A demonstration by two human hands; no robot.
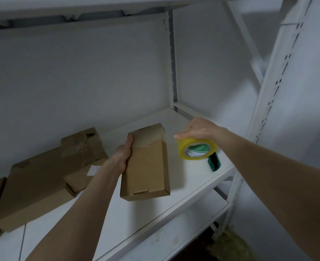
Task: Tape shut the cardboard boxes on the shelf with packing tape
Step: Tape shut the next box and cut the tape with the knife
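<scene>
White shelf: left grip round box, right grip round tape

1. Setting: a storeroom or stockroom.
2. White metal shelving with flat boards and slotted uprights, the adjustable storage kind.
3. Plain brown cardboard boxes on one shelf, some overlapping or leaning.
4. A roll of packing tape and a green hand tool at the same shelf.
5. Bare white wall behind.

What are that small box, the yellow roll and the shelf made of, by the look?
The small box: matte brown cardboard, folded edges and a tab slot. The yellow roll: glossy, see-through plastic tape, probably. The shelf: smooth white board, likely painted metal or laminate.
</scene>
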